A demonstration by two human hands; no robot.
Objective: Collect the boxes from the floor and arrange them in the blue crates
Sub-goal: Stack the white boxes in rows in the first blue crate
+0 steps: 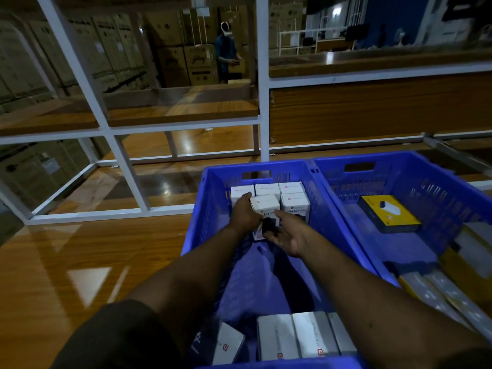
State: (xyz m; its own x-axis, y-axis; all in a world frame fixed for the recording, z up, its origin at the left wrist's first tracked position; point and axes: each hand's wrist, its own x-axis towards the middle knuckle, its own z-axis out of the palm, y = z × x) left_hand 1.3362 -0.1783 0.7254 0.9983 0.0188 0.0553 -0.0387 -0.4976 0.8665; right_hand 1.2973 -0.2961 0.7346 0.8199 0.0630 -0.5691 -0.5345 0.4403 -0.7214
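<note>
Two blue crates stand side by side on a wooden surface. In the left crate several white boxes stand upright against the far wall. My left hand grips the left side of a white box standing in front of that row. My right hand is palm up with relaxed fingers just right of and below the box, near its lower edge. More white boxes lie at the crate's near end. The right crate holds a yellow-and-black box and other boxes at its near right.
A white metal rack frame with wooden shelves rises behind and left of the crates. Glossy wooden surface stretches to the left. Another person stands far back among stacked cardboard cartons.
</note>
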